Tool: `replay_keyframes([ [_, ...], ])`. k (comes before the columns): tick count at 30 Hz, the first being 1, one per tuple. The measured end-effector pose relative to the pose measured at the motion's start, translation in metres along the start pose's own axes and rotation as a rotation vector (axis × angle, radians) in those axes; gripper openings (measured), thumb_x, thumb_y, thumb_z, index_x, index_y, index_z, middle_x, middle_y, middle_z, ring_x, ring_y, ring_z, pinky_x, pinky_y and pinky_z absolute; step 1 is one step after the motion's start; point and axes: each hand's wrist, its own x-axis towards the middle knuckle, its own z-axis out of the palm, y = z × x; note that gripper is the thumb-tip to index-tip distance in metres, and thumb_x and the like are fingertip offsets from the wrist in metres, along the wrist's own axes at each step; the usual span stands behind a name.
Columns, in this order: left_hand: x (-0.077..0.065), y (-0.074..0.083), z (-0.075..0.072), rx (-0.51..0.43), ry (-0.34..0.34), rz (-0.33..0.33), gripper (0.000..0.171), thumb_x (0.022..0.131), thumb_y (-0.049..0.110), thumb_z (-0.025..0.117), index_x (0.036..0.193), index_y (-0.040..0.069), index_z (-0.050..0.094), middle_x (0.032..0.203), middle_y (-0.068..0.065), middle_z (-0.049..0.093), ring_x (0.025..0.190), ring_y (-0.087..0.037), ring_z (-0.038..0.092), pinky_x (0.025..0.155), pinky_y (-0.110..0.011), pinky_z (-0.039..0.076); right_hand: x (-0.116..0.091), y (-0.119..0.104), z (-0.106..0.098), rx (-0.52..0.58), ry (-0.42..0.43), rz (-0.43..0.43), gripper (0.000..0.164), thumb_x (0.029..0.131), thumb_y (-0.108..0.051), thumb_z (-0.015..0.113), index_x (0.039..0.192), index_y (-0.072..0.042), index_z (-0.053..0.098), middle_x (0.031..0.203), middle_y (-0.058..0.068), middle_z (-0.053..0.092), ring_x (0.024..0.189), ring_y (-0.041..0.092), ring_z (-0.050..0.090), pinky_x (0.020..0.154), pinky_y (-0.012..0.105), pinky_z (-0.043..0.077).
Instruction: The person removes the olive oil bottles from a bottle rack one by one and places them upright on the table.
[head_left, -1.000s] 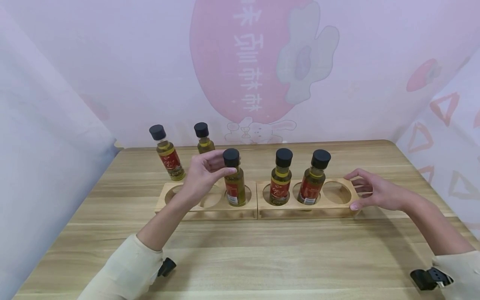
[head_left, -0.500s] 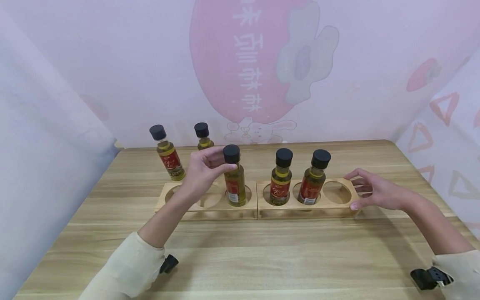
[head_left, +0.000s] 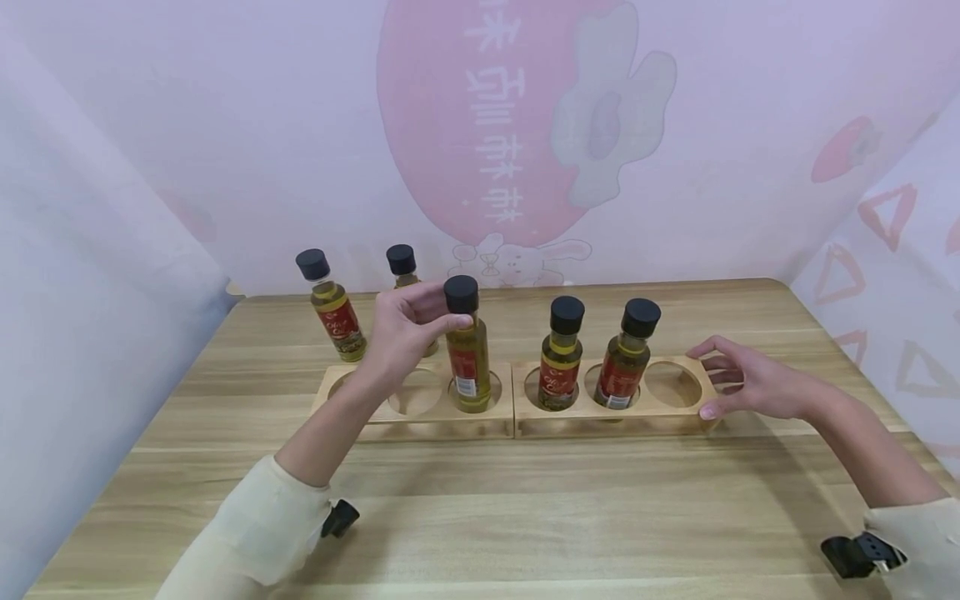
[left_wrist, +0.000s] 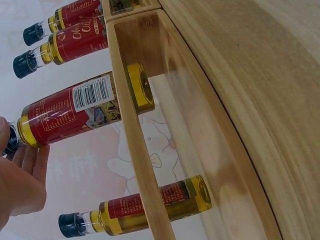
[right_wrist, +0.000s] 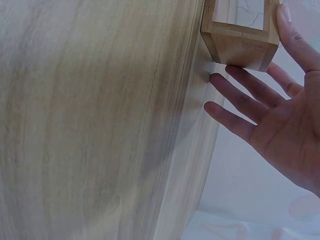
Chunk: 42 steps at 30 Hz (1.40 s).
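Note:
My left hand (head_left: 408, 333) pinches an olive oil bottle (head_left: 469, 367) just below its black cap. The bottle is upright in the rightmost hole of the left wooden rack (head_left: 416, 392); in the left wrist view, the bottle's base (left_wrist: 141, 89) hangs below the rack's top board, clear of the bottom board. My right hand (head_left: 761, 387) holds the outer end of the right wooden rack (head_left: 613, 427), thumb at the front corner and index finger at the back. In the right wrist view the other fingers (right_wrist: 237, 97) extend straight beside the rack end (right_wrist: 240, 50).
Two olive oil bottles, one left (head_left: 558, 367) and one right (head_left: 624, 367), stand in the right rack, whose rightmost hole (head_left: 675, 385) holds none. Behind the left rack stand another bottle (head_left: 339, 321) and one partly hidden by my left hand (head_left: 402, 265). A printed cloth (head_left: 300, 125) hangs behind the table.
My left hand and the bottle it pinches have risen slightly, the cap now higher in the head view. My right hand and both racks have stayed put.

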Motion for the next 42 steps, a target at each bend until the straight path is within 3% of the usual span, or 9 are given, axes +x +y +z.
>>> replay_keyframes([
  [6, 0.003, 0.005, 0.0, -0.02, 0.014, 0.012, 0.041, 0.086, -0.01, 0.078, 0.126, -0.009, 0.068, 0.107, -0.005, 0.079, 0.096, -0.011, 0.076, 0.094, -0.031, 0.06, 0.001, 0.0, 0.0, 0.0, 0.0, -0.002, 0.071, 0.084, -0.001, 0.085, 0.137, 0.011, 0.039, 0.138, 0.041, 0.053, 0.126, 0.062, 0.053, 0.098, 0.063, 0.053],
  [14, 0.007, 0.01, 0.0, -0.012, 0.021, 0.012, 0.042, 0.086, -0.008, 0.08, 0.126, -0.007, 0.069, 0.111, -0.009, 0.078, 0.098, -0.013, 0.077, 0.095, -0.032, 0.059, 0.001, 0.0, 0.0, 0.003, -0.001, -0.002, 0.071, 0.084, -0.001, 0.085, 0.137, 0.012, 0.039, 0.138, 0.041, 0.053, 0.126, 0.062, 0.052, 0.098, 0.062, 0.053],
  [24, 0.011, 0.017, 0.002, -0.055, 0.034, 0.039, 0.041, 0.085, -0.011, 0.079, 0.125, -0.009, 0.069, 0.101, 0.004, 0.08, 0.096, -0.012, 0.076, 0.096, -0.031, 0.059, 0.0, -0.001, 0.0, 0.008, -0.007, 0.011, 0.072, 0.085, -0.002, 0.084, 0.138, 0.012, 0.038, 0.138, 0.041, 0.053, 0.127, 0.062, 0.052, 0.099, 0.062, 0.053],
  [32, 0.016, 0.019, 0.002, -0.032, 0.062, 0.046, 0.041, 0.086, -0.008, 0.08, 0.126, -0.007, 0.07, 0.102, 0.003, 0.08, 0.098, -0.011, 0.076, 0.098, -0.032, 0.058, 0.0, -0.001, 0.0, 0.009, -0.005, 0.009, 0.072, 0.085, -0.002, 0.084, 0.138, 0.013, 0.038, 0.138, 0.041, 0.053, 0.126, 0.061, 0.053, 0.099, 0.058, 0.054],
  [42, 0.021, 0.022, 0.001, -0.043, 0.081, 0.053, 0.043, 0.087, -0.007, 0.08, 0.128, -0.005, 0.069, 0.104, 0.002, 0.08, 0.099, -0.012, 0.076, 0.102, -0.035, 0.056, 0.0, 0.0, 0.0, 0.0, -0.001, -0.003, 0.072, 0.085, -0.002, 0.084, 0.138, 0.012, 0.038, 0.138, 0.041, 0.053, 0.127, 0.062, 0.052, 0.099, 0.064, 0.052],
])
